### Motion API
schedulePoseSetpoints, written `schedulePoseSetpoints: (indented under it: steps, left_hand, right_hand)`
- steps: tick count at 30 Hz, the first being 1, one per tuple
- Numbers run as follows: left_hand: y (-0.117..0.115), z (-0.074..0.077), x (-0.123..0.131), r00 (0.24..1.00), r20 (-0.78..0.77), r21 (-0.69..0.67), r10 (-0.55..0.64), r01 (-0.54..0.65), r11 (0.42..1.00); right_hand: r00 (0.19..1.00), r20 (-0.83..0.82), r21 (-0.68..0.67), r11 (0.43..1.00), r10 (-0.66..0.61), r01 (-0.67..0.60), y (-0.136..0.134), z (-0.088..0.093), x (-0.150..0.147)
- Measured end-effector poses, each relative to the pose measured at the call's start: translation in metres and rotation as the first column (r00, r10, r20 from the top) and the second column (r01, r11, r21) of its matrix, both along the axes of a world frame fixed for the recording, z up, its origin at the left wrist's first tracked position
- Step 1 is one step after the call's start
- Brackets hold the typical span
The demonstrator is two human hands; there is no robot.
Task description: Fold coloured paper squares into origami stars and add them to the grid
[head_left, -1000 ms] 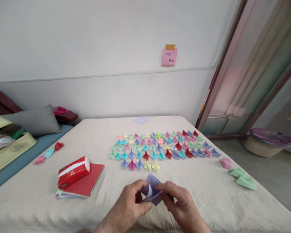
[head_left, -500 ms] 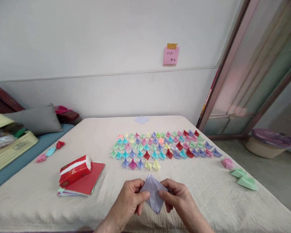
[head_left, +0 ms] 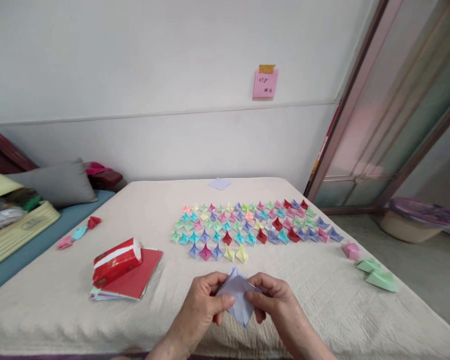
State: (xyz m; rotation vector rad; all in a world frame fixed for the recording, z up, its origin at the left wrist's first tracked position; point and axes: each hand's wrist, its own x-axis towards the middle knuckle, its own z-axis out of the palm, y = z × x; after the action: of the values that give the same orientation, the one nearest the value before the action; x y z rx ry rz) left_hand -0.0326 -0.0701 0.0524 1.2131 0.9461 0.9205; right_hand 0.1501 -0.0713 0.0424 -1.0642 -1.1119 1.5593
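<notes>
A pale lavender sheet of folded paper [head_left: 240,295], diamond-shaped with creases, is held above the front of the bed. My left hand [head_left: 207,300] pinches its left corner between thumb and fingers. On the other side, my right hand [head_left: 272,301] grips the right corner, thumb lying on the front face. Beyond the hands, small folded paper pieces [head_left: 227,238] in many colours stand in rows on the cream bedspread [head_left: 146,210]. Two pale yellow ones [head_left: 242,253] are among those closest to my hands.
A red-and-white packet [head_left: 117,262] lies on a stack of coloured paper [head_left: 135,280] at left. Pink, blue and red folded papers [head_left: 79,232] sit farther left. Green folded papers [head_left: 381,280] and a pink one [head_left: 351,250] lie near the right edge. A lavender sheet [head_left: 219,183] rests by the wall.
The lavender paper has tilted slightly between my hands, its lower tip swinging a little right. Both hands keep their hold, and the rows of folded papers stay as they were.
</notes>
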Motion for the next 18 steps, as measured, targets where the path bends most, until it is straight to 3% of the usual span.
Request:
schedulePoseSetpoints:
  steps: [8, 18]
  left_hand:
    - [-0.004, -0.003, 0.0, 0.993, -0.068, 0.041, 0.093, -0.09, 0.995]
    - [-0.009, 0.013, -0.004, 0.992, -0.13, 0.187, 0.01, 0.014, 0.982]
  right_hand:
    - [0.999, -0.038, -0.012, 1.0, -0.008, 0.008, -0.001, 0.005, 0.003]
    - [0.996, -0.088, 0.021, 1.0, 0.01, -0.008, -0.003, 0.008, 0.006]
